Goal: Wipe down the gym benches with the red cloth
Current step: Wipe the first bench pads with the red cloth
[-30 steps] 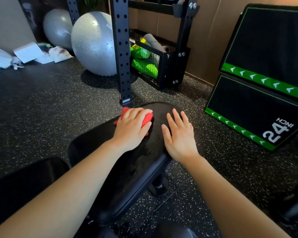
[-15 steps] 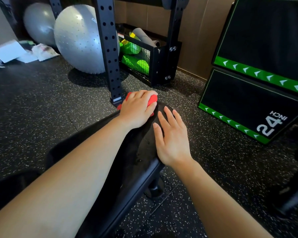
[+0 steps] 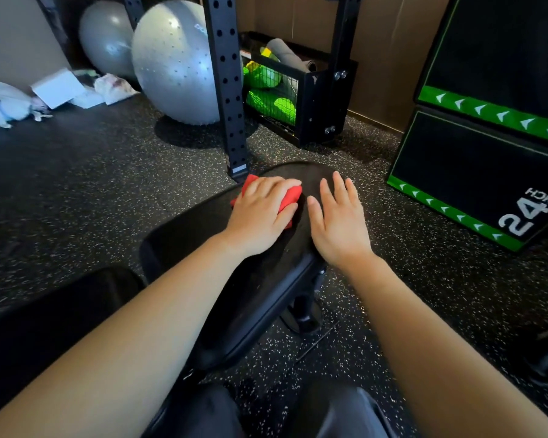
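Two hands rest on the black bench pad (image 3: 203, 238). The left hand (image 3: 261, 216) curls its fingers (image 3: 277, 184) around the red cloth (image 3: 288, 199), bunched beneath them at the pad's far end. Just right of them, the right hand (image 3: 339, 226) lies flat, fingers (image 3: 338, 189) straight, slightly apart.

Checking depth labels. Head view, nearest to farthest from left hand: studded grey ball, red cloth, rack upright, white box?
1. red cloth, under the left hand
2. rack upright, just ahead
3. studded grey ball, farther left
4. white box, far left
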`<state>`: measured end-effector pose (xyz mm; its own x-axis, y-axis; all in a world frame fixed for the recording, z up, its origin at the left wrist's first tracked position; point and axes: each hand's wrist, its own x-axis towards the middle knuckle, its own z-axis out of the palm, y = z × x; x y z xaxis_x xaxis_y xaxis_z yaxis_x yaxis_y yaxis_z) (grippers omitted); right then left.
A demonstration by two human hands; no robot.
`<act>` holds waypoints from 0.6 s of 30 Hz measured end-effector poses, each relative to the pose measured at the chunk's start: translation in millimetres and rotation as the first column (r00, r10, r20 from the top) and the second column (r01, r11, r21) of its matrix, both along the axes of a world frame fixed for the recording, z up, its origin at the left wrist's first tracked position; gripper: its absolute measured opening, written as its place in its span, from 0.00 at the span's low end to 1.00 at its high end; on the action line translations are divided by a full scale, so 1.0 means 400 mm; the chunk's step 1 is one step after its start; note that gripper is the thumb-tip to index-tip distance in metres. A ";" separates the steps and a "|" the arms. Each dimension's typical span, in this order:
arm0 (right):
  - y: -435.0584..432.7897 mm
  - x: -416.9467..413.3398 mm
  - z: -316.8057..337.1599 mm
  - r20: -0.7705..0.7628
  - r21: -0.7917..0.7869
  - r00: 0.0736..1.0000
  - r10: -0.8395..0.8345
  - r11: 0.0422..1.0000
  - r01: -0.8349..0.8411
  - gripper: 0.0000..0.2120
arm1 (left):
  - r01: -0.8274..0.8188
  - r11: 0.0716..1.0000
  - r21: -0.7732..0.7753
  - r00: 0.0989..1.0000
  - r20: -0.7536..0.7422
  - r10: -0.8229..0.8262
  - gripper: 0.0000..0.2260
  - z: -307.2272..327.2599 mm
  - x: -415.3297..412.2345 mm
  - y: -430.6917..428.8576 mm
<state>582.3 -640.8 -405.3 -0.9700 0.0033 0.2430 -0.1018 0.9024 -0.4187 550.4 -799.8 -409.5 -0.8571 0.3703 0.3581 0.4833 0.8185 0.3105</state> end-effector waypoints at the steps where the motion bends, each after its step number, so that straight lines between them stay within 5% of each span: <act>1: -0.001 0.001 0.001 0.005 -0.006 1.000 0.000 1.000 0.000 0.27 | -0.005 1.000 0.000 1.000 -0.004 0.005 0.19 -0.004 0.013 -0.003; 18: -0.002 -0.022 -0.027 -0.080 -0.111 0.996 -0.039 0.993 0.030 0.36 | -0.043 0.999 -0.009 0.997 0.065 0.043 0.19 0.041 -0.154 0.094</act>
